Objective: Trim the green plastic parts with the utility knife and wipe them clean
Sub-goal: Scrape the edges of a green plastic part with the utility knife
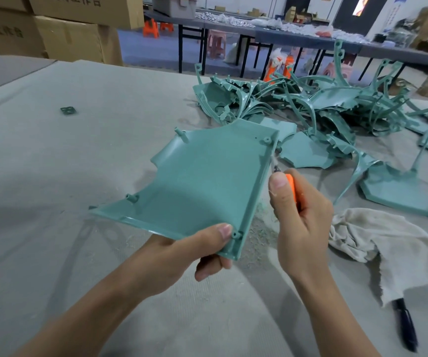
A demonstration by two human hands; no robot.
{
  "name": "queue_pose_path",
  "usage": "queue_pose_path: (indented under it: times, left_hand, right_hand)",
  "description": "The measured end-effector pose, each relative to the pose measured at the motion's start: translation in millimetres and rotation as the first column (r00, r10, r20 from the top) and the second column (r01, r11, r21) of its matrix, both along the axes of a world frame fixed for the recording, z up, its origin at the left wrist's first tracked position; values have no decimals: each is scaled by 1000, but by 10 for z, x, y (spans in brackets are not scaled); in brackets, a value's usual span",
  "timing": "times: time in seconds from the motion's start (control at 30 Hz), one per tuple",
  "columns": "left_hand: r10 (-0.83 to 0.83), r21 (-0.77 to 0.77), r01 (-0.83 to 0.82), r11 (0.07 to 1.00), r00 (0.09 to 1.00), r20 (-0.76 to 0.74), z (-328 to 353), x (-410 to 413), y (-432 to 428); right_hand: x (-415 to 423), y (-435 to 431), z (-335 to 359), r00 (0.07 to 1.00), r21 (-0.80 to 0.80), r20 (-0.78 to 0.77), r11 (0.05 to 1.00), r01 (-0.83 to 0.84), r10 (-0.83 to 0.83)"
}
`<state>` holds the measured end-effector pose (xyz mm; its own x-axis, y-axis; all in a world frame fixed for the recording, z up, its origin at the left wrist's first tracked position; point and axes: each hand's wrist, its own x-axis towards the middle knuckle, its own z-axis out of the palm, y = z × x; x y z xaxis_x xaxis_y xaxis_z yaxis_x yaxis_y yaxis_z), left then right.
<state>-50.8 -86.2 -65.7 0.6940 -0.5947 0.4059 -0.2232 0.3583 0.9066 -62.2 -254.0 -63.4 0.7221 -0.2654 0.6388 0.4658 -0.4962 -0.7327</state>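
Mostly hidden, the utility knife (291, 185) sits gripped in right hand (303, 217); left hand (182, 253) pinches green part (207, 176); blade (274, 164) blurred.

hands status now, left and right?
Left hand: grips the green plastic part at its near corner.
Right hand: grips the orange utility knife.

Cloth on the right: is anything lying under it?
A black pen-like tool pokes out from under the near edge of the cloth; its upper end is covered. Anything else beneath cannot be seen.

Cardboard boxes (73, 34) stacked far left — a black marker (405, 327) lies on the grey tabletop (53, 163).
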Motion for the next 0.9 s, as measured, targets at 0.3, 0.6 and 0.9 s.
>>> queue_pose_path:
  times: [0.3, 0.6, 0.9]
  left_hand:
    - [-23, 41, 21, 999, 998, 60, -4, 4, 5]
    - [-46, 99, 39, 994, 997, 67, -91, -17, -48]
    - [247, 311, -294, 904, 952, 182, -42, 52, 28]
  right_hand:
    - [8, -24, 42, 999, 59, -19, 997, 47, -46]
    - [81, -180, 61, 987, 198, -118, 972, 129, -107]
    - [-28, -44, 80, 923, 240, -221, 935, -261, 314]
